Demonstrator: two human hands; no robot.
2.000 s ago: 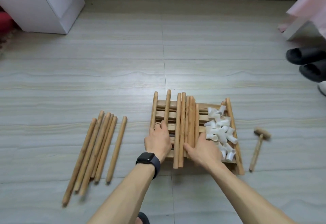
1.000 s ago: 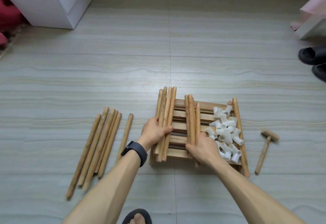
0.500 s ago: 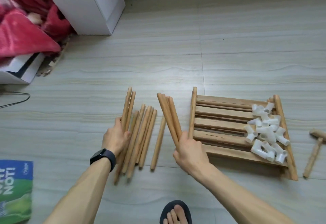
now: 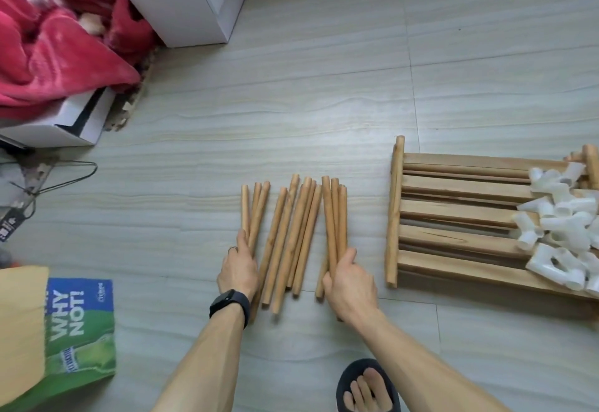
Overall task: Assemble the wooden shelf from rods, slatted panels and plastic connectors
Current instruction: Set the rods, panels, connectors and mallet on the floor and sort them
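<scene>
Wooden rods [image 4: 291, 233] that lay across the slatted panels [image 4: 453, 236] a second ago now form one pile at frame centre; the left hand [image 4: 238, 270] clasps the leftmost few, the right hand [image 4: 348, 285] the rightmost three; the panels, centre right, keep only white connectors [image 4: 564, 226]; sorting looks nearly done, joining not begun.

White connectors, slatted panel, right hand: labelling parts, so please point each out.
white connectors [image 4: 564, 217], head view, middle of pile
slatted panel [image 4: 453, 239], head view, bare slat
right hand [image 4: 350, 282], head view, back of hand

Bright, soft daylight; sheen on floor [image 4: 324, 113]; wide-angle bending, blurred edges
</scene>
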